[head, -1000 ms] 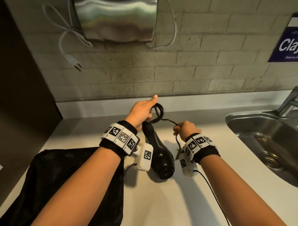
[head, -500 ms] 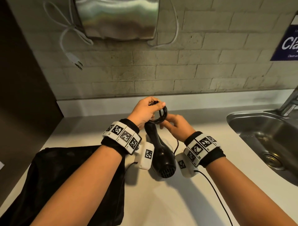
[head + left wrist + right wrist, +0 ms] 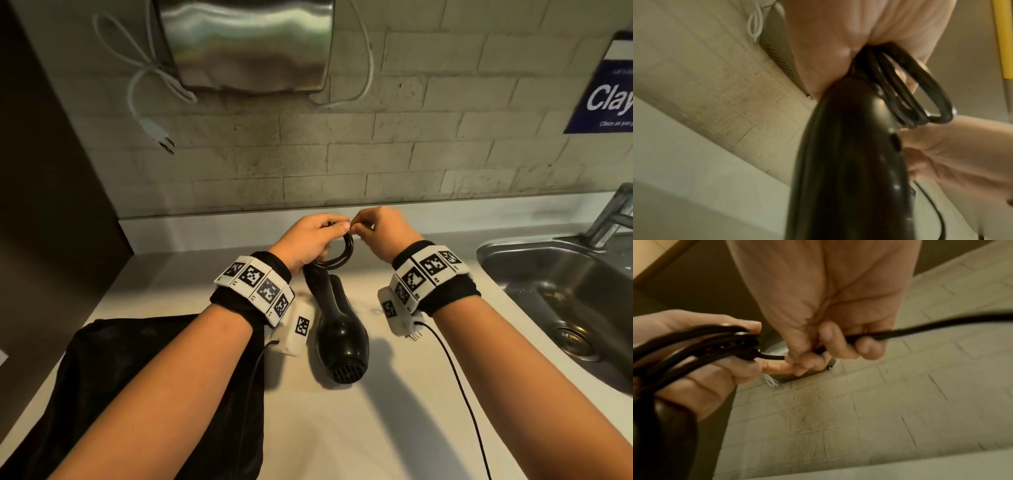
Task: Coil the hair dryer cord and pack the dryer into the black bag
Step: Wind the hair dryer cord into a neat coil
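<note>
Black cord (image 3: pixel 337 255) loops gather in the left hand (image 3: pixel 308 240) fingers above the hair dryer (image 3: pixel 337 329); the right hand (image 3: pixel 383 231), apart a second ago, now pinches the free cord at them. Another loop closes; the black bag (image 3: pixel 113 387) waits on the counter (image 3: pixel 359 428).

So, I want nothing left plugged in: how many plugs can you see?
1: a white plug dangling loose against the tile wall, left of the metal dispenser. The plug of the hair dryer cord is out of view.
</note>
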`<state>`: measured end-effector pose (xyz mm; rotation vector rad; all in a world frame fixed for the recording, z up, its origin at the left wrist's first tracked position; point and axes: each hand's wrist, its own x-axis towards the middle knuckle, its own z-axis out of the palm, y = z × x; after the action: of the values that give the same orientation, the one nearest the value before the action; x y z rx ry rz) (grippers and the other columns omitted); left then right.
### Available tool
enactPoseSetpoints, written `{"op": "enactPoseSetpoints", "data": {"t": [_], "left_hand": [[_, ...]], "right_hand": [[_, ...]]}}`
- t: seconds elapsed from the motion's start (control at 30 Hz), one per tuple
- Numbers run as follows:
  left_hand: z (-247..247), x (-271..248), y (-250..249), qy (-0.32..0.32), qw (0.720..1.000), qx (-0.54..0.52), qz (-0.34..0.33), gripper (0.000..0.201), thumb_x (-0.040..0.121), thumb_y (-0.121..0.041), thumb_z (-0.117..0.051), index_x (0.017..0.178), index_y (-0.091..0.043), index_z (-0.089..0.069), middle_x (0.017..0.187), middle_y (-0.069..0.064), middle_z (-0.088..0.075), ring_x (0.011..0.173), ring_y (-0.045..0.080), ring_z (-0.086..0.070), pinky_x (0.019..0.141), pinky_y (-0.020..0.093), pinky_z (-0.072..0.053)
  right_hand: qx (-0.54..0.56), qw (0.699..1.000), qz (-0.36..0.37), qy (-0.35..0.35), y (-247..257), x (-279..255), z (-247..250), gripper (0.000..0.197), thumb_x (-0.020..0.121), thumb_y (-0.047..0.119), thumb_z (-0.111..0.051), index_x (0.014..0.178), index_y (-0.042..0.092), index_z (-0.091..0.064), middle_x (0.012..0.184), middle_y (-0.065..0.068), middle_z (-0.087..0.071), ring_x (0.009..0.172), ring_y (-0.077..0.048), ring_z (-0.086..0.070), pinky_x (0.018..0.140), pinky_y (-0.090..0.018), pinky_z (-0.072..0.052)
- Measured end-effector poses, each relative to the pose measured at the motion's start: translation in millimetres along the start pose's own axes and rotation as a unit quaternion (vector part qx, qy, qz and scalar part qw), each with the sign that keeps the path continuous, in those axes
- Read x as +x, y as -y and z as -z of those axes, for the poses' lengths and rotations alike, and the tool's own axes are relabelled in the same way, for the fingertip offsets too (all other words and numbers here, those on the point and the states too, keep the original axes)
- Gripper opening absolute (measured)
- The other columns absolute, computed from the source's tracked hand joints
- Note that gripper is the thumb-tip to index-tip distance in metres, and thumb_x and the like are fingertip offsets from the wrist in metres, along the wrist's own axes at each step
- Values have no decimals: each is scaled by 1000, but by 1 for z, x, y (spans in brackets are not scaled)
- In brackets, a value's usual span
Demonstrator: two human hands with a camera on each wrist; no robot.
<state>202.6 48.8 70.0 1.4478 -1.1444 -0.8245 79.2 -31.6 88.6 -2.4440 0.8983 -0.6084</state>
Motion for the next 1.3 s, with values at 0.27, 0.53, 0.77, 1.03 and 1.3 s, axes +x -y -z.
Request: {"op": "enactPoseSetpoints", "data": {"t": [0.27, 0.53, 0.77, 1.03, 1.3], "left_hand": [[-5, -1, -8, 40, 993, 108, -25, 28, 95, -29, -45, 68, -22, -53, 53, -4, -36, 46, 11, -33, 50, 24, -31], [-20, 6, -3, -75, 996, 7, -47, 28, 96, -30, -41, 77, -14, -54, 54, -4, -35, 48, 11, -32, 48, 24, -27], [-16, 8, 3, -128, 989, 54, -41, 37, 96, -36, -39, 64, -19, -48, 59, -1, -42, 53, 15, -37, 56, 30, -30], [-9, -1, 4, -138, 989, 55, -15, 40, 91, -39, -49, 57, -19, -43, 55, -1, -39, 51, 16, -37, 59, 30, -34], [-5, -3, 2, -152, 988, 31, 19, 41, 90, -35, -50, 54, -20, -36, 52, -1, -32, 47, 15, -31, 51, 27, -26]], "right_hand": [[-56, 995, 16, -85, 7, -9, 17, 19, 89, 16, -51, 96, 8, -67, 96, -15, -67, 85, -28, -62, 77, -38, -52], [58, 984, 31, -165, 21, -19, 11, 20, 88, 12, -50, 94, 4, -67, 88, -10, -68, 75, -17, -57, 68, -21, -42], [162, 971, 51, -167, 10, -40, -27, 24, 88, 3, -46, 106, 7, -62, 90, -11, -67, 71, -20, -57, 58, -11, -41], [211, 970, 34, -119, 13, -50, -41, 31, 88, 8, -52, 118, 9, -57, 91, 2, -63, 64, -14, -60, 61, -14, -50], [298, 947, -51, -110, -28, -57, -14, 24, 90, 1, -46, 107, 6, -61, 74, -1, -64, 47, -4, -56, 47, -7, -44]]}}
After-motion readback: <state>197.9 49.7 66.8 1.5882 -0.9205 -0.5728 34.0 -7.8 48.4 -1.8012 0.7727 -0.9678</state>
